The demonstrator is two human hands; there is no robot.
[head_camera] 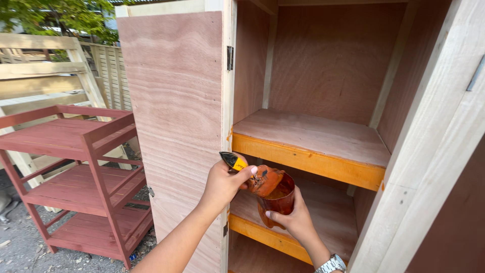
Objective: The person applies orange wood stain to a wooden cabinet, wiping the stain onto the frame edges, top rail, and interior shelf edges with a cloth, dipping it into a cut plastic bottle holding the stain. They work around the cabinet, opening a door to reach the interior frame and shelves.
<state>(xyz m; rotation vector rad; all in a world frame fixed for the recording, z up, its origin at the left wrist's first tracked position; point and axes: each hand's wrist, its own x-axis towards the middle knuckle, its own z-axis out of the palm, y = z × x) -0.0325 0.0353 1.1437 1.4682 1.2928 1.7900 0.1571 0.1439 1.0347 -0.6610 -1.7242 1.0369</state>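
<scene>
My left hand (222, 184) grips a brush with a yellow and black handle (231, 160). Its stained head is pushed into a small translucent cup (280, 199) that holds orange-brown liquid. My right hand (295, 220), with a metal watch at the wrist, holds that cup from below. Both hands are in front of an open plywood cabinet, just below its upper shelf (313, 134). The front edge of that shelf (308, 162) is coated orange-yellow. So is the front edge of the lower shelf (262, 235).
The cabinet's open plywood door (174, 101) stands to the left of my hands, and its right frame (429, 151) is close on the right. A red-painted wooden rack (81, 167) stands on gravel at the left. Pale wooden frames (45, 76) lean behind it.
</scene>
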